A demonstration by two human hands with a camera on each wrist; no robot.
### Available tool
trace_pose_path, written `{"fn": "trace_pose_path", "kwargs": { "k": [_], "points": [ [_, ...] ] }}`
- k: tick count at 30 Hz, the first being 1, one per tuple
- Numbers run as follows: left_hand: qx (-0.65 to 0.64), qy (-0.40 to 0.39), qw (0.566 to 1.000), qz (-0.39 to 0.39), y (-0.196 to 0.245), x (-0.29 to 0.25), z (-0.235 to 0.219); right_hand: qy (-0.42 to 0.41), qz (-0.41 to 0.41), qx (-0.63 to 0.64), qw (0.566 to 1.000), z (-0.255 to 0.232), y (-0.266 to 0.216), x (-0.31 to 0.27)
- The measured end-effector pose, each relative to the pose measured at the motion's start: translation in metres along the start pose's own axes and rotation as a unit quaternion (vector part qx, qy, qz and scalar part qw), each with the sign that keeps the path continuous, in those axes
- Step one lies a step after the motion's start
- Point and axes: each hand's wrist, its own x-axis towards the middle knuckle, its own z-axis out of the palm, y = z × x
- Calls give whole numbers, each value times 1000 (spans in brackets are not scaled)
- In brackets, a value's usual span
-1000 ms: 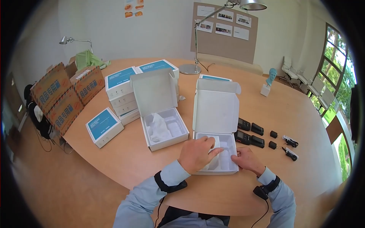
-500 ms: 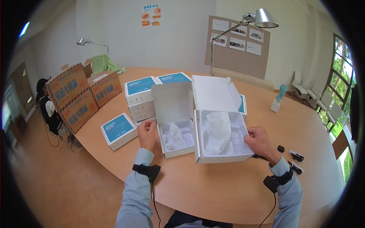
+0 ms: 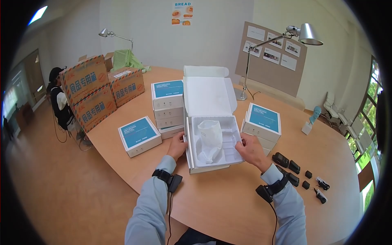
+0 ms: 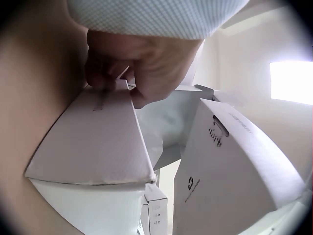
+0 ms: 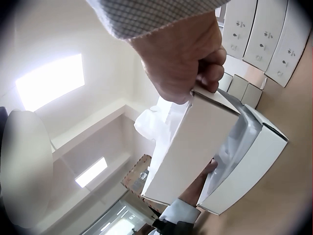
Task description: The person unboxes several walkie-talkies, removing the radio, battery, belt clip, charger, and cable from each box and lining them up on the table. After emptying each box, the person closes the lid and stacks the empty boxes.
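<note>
My right hand (image 3: 253,151) pinches the right wall of an open white box (image 5: 190,152), held tilted over a second open white box (image 5: 249,171). In the head view the lower box is mostly hidden, with its front edge showing. At the lower box's left side is my left hand (image 3: 177,147); in the left wrist view its thumb and fingers grip that box's wall (image 4: 93,137). A crumpled white pouch (image 3: 210,139) lies in the upper box's moulded insert, beside bare compartments. The raised lid (image 3: 210,96) leans back.
Blue-topped boxes stand in a left stack (image 3: 169,108) and a right stack (image 3: 263,120), with a single box (image 3: 139,136) at left. Black handheld devices (image 3: 281,159), small adapters (image 3: 308,174) and cables (image 3: 321,185) lie right. A desk lamp (image 3: 248,73) stands behind.
My right hand has lifted its box and carried it left over the other open box. My left hand has left the pouch and taken hold of the lower box. The head view has turned left.
</note>
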Motion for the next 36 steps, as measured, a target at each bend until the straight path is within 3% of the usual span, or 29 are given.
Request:
{"fn": "trace_pose_path", "kwargs": {
  "k": [2,4,8,10,13,17,18,19,21,22,23,24,25,27,31,34,36],
  "points": [
    [11,-25,1000,-14,17,-9,-6,-11,4,-4,1000,11,2,-1],
    [49,-74,990,-106,40,-25,-14,-21,7,-10,1000,21,6,-4],
    [64,-100,986,-116,79,-65,-27,-32,18,-47,998,36,6,-20],
    [46,-105,986,-120,73,-75,-34,-54,23,-45,997,42,0,-29],
    [29,-112,985,-129,79,-93,-44,-23,10,-13,1000,48,-11,-40],
    [5,-128,985,-114,83,-107,-62,-55,95,40,993,47,-23,-52],
    [61,-64,994,-69,84,-112,-69,-66,132,59,987,46,-23,-53],
    [62,-61,994,-67,82,-110,-82,-67,128,60,988,45,-21,-54],
    [222,82,970,61,74,-105,-120,-108,143,165,970,43,-15,-60],
    [222,84,969,61,77,-105,-135,-110,141,165,970,43,-13,-63],
    [407,144,895,114,81,-104,-150,-129,150,212,957,44,-11,-66],
    [574,198,778,161,84,-105,-162,-148,158,258,941,45,-10,-68],
    [574,203,777,159,86,-109,-173,-152,155,258,941,47,-10,-69],
    [620,136,772,36,88,-116,-190,-149,164,281,934,48,-11,-71],
    [577,151,802,19,91,-155,-201,-142,167,279,935,49,-12,-75],
    [503,245,823,99,82,-191,-208,-153,172,273,934,47,-16,-79],
    [471,285,830,96,75,-209,-210,-142,163,278,936,46,-19,-88]
  ]
}}
